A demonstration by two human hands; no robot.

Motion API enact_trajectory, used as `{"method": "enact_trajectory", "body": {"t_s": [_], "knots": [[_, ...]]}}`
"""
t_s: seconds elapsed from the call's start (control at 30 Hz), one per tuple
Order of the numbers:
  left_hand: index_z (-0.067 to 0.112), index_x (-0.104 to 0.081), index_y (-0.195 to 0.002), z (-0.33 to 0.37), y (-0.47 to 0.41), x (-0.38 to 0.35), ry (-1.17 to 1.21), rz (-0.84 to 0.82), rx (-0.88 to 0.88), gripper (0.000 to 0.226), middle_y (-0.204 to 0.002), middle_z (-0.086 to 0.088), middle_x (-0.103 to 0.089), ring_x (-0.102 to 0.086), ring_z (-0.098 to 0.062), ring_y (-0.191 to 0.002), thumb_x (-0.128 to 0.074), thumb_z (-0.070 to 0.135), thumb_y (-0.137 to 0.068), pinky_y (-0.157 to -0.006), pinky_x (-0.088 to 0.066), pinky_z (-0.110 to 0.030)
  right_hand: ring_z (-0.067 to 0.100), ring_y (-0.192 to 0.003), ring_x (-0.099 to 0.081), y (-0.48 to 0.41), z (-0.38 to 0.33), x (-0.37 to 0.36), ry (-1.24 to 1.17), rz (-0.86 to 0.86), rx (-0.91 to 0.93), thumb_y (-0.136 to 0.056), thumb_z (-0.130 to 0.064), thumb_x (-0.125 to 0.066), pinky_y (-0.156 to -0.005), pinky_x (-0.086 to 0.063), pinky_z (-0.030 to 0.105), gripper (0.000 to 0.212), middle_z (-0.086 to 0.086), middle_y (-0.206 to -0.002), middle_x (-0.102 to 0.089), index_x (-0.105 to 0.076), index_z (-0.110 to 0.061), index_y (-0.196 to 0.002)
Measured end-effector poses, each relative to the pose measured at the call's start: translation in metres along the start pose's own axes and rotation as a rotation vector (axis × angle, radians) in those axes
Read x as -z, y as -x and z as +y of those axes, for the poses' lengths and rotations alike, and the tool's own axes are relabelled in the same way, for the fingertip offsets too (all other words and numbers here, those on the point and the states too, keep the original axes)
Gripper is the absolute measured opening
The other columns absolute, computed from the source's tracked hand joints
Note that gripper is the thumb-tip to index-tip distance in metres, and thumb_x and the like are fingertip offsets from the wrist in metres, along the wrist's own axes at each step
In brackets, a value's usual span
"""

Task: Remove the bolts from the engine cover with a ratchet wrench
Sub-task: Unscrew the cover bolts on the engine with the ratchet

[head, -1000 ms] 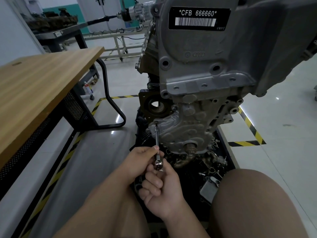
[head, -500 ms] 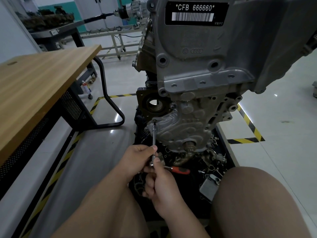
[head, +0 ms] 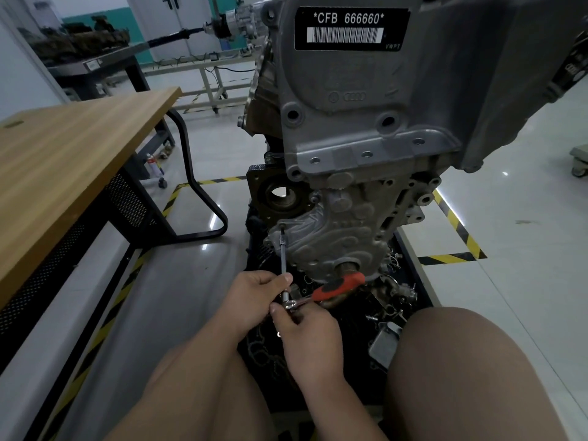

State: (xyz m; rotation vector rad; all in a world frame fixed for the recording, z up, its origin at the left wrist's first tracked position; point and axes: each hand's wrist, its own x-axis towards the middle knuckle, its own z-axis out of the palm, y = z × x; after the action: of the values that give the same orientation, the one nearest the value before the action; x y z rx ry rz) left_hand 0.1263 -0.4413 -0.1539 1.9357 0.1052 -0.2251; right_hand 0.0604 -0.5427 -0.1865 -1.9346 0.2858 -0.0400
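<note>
We are crouched in front of the engine, and what matters for our next move is the line of the extension bar point(head: 283, 254). It runs almost straight toward twelve o'clock from our hands, its far socket seated on a bolt point(head: 282, 226) at the upper left corner of the engine cover point(head: 327, 233), its near end plugged into the head of the ratchet wrench point(head: 321, 294). So the bolt lies directly ahead of both hands, and the bar's long axis is our axis of rotation.

Our left hand point(head: 251, 297) is closed lightly round the lower part of the bar, thumb and fingertips pinching it just above the ratchet head; we judge it is there to keep the socket square on the bolt. Our right hand point(head: 305, 332) sits just beneath, its fingers closed on the chrome head and neck of the wrench. The two hands nearly touch. The left is slightly nearer the bolt, the right nearer our body.

The orange handle point(head: 342, 284) points away toward two o'clock, across the lower cover and close to the crank stub point(head: 346, 268). We think the coming stroke has to sweep that handle about the bar without knocking the stub, and the bar must stay in line or the socket may slip off.

We cannot tell how far the bolt has backed out.
</note>
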Motion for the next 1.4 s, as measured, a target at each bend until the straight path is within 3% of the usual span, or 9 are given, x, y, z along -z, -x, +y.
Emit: {"method": "enact_trajectory", "body": {"t_s": [0.1,0.2,0.3,0.6,0.83,0.97,1.1,1.2,1.4], "knots": [[0.005,-0.067,-0.065,0.004,0.002,0.001,0.049,-0.025,0.046,0.033,-0.039,0.007,-0.049,-0.041,-0.001,-0.033,-0.063,0.023,-0.092,-0.037,-0.033,-0.011,0.010,-0.045,-0.050,0.003,-0.005,-0.007,-0.312,-0.057,-0.087,-0.094,-0.044,-0.054,-0.052,-0.039,0.027,0.046,-0.002,-0.047,-0.054,-0.054,-0.018,-0.056],[0.007,-0.069,-0.070,0.008,0.006,-0.001,0.134,-0.084,0.110,0.034,-0.046,0.003,-0.057,-0.053,-0.005,-0.039,-0.060,0.028,-0.094,-0.040,-0.042,-0.014,0.014,-0.036,-0.034,0.008,-0.016,-0.012,-0.841,-0.212,-0.421,-0.101,-0.044,-0.042,-0.044,-0.035,0.025,0.049,0.004,-0.043,-0.040,-0.061,-0.008,-0.075],[0.007,-0.069,-0.074,0.008,0.007,-0.002,0.151,-0.105,0.130,0.034,-0.045,0.005,-0.057,-0.055,-0.006,-0.040,-0.056,0.029,-0.096,-0.042,-0.047,-0.018,0.010,-0.032,-0.021,0.007,-0.020,-0.012,-1.266,-0.356,-0.694,-0.095,-0.054,-0.044,-0.040,-0.029,0.020,0.052,-0.002,-0.042,-0.028,-0.062,-0.012,-0.071],[0.008,-0.068,-0.072,0.005,0.006,0.001,0.098,-0.136,0.079,0.033,-0.037,0.003,-0.046,-0.039,-0.004,-0.033,-0.056,0.027,-0.096,-0.040,-0.037,-0.014,0.008,-0.025,-0.026,0.008,-0.019,-0.010,-1.694,-0.499,-0.778,-0.088,-0.050,-0.048,-0.037,-0.026,0.017,0.047,-0.005,-0.035,-0.029,-0.058,-0.011,-0.064],[0.010,-0.066,-0.061,0.001,0.002,0.002,0.073,-0.053,0.061,0.035,-0.041,0.000,-0.051,-0.041,-0.005,-0.033,-0.062,0.027,-0.092,-0.038,-0.035,-0.014,0.009,-0.031,-0.022,0.007,-0.021,-0.015,-1.406,-0.402,-0.720,-0.088,-0.057,-0.048,-0.039,-0.028,0.019,0.049,-0.005,-0.041,-0.026,-0.058,-0.015,-0.066],[0.004,-0.066,-0.063,0.000,0.001,0.004,0.147,-0.049,0.092,0.033,-0.046,-0.004,-0.054,-0.049,-0.010,-0.037,-0.064,0.022,-0.091,-0.039,-0.042,-0.018,0.010,-0.034,-0.027,0.008,-0.018,-0.019,-0.975,-0.264,-0.538,-0.100,-0.047,-0.043,-0.043,-0.029,0.022,0.045,-0.001,-0.043,-0.032,-0.059,-0.010,-0.077],[0.000,-0.066,-0.067,0.001,0.004,0.004,0.068,-0.028,0.053,0.033,-0.042,0.002,-0.052,-0.043,-0.005,-0.033,-0.064,0.023,-0.091,-0.038,-0.034,-0.012,0.009,-0.045,-0.043,0.008,-0.013,-0.017,-0.554,-0.099,-0.295,-0.096,-0.042,-0.054,-0.056,-0.038,0.030,0.045,-0.008,-0.043,-0.045,-0.055,-0.018,-0.058],[0.004,-0.067,-0.064,0.001,0.004,0.003,0.040,-0.018,0.041,0.033,-0.040,0.007,-0.051,-0.040,0.000,-0.032,-0.064,0.022,-0.091,-0.037,-0.032,-0.011,0.003,-0.042,-0.040,0.007,-0.010,-0.016,-0.422,-0.027,-0.171,-0.092,-0.039,-0.060,-0.052,-0.033,0.026,0.050,-0.009,-0.041,-0.046,-0.046,-0.020,-0.049],[0.008,-0.068,-0.063,0.001,0.002,0.003,0.034,-0.026,0.057,0.033,-0.040,0.007,-0.051,-0.040,0.001,-0.032,-0.065,0.024,-0.091,-0.037,-0.032,-0.010,0.002,-0.043,-0.045,0.004,-0.004,-0.013,-0.385,0.039,-0.114,-0.082,-0.036,-0.074,-0.049,-0.036,0.024,0.036,-0.008,-0.047,-0.054,-0.059,-0.016,-0.058]]}}
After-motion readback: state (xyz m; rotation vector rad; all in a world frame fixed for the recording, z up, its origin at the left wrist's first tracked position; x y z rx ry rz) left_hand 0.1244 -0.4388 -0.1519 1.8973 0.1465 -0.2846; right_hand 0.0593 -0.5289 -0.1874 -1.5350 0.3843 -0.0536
